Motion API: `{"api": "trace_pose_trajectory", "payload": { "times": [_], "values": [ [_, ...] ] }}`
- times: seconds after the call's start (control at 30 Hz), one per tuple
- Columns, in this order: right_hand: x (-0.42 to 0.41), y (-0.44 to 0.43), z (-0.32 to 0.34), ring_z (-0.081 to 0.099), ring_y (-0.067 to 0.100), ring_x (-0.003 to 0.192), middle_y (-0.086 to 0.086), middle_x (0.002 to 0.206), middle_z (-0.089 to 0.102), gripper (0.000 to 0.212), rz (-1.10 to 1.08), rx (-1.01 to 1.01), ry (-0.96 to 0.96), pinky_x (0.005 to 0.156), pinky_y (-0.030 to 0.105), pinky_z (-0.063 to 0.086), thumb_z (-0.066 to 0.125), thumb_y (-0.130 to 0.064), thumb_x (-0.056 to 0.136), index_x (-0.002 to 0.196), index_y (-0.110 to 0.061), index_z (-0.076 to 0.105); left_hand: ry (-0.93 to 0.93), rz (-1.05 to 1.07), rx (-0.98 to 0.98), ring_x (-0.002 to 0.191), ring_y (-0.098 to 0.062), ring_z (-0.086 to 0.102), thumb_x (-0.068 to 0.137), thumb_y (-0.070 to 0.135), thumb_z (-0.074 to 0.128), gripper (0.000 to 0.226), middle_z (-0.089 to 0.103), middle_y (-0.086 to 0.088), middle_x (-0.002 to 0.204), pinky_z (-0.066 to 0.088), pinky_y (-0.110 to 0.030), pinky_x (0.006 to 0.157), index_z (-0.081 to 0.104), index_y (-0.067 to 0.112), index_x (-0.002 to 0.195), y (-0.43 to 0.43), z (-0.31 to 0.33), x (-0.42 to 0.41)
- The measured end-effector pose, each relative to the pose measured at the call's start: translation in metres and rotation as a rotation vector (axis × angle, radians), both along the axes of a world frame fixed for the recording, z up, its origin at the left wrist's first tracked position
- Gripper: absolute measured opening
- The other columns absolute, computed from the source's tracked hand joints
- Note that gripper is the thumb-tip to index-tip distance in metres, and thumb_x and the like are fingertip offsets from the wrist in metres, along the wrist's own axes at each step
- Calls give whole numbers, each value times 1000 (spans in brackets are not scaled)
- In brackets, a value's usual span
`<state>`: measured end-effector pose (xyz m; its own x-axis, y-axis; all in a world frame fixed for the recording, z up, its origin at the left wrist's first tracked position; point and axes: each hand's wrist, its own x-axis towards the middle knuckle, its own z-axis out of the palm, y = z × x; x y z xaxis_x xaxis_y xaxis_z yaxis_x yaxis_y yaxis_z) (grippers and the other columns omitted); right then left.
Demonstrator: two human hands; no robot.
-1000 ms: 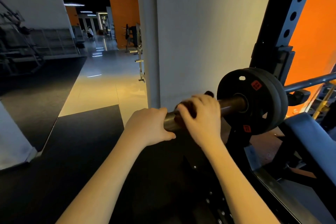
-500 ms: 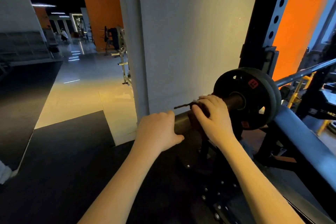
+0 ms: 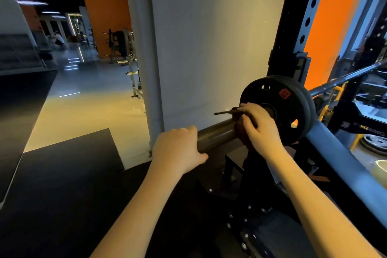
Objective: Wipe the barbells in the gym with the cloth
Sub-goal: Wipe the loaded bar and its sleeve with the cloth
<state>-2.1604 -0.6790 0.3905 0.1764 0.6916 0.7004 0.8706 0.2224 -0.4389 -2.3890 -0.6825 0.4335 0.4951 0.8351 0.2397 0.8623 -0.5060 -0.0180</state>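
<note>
Wiping the barbell sleeve (image 3: 217,135).
Our left hand (image 3: 178,146) curls fingers over its end; right hand (image 3: 258,129) clamps what seems a cloth (image 3: 240,132); we wrap fully, pressing evenly.

One left hand (image 3: 178,147), one right hand (image 3: 260,130), one barbell (image 3: 217,136), one cloth (image 3: 240,120), two black plates (image 3: 279,114) at centre right.

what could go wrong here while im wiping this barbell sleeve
The right hand wraps the cloth round the barbell sleeve right against the weight plates; no collar shows, so a sliding plate might pinch fingers. A loose cloth tail sticks out and could snag. The left hand grips the sleeve's end; if the sleeve spins, the wipe may slip.
</note>
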Motion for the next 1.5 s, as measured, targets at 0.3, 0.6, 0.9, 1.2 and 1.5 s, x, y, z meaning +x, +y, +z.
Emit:
{"api": "trace_pose_trajectory", "payload": {
  "times": [0.3,0.6,0.9,1.2,1.5],
  "values": [
    [-5,-2,-19,39,10,132,-4,130,56,32,47,152,133,114,34,27,49,-24,94,117,-10,65,7,68,-157,83,-12,58,80,61,64,52,58,6,96,54,-33,78,49,25,114,3,4,3],
    [14,15,-16,44,24,132,9,130,60,30,7,150,188,116,48,29,47,-15,93,114,-5,65,-26,159,-399,98,-14,56,74,57,73,74,55,5,113,51,-33,87,47,22,134,13,16,27],
    [56,23,-5,54,23,117,12,117,65,39,137,141,5,102,49,45,39,-26,92,109,-5,66,-6,217,-209,89,-10,55,78,56,68,52,56,12,101,47,-27,75,49,34,122,3,8,30],
    [33,13,-17,53,22,121,8,123,64,33,316,172,-117,108,44,39,47,-22,92,115,-7,65,61,266,188,94,-10,58,84,57,60,53,60,10,113,45,-27,75,42,33,128,-11,-13,34],
    [-9,2,-18,51,18,124,4,124,63,29,198,182,73,116,34,26,50,-20,91,113,-10,65,39,253,-38,98,-14,56,81,58,65,61,56,5,114,46,-28,78,41,26,127,-3,0,43]
  ]
}}
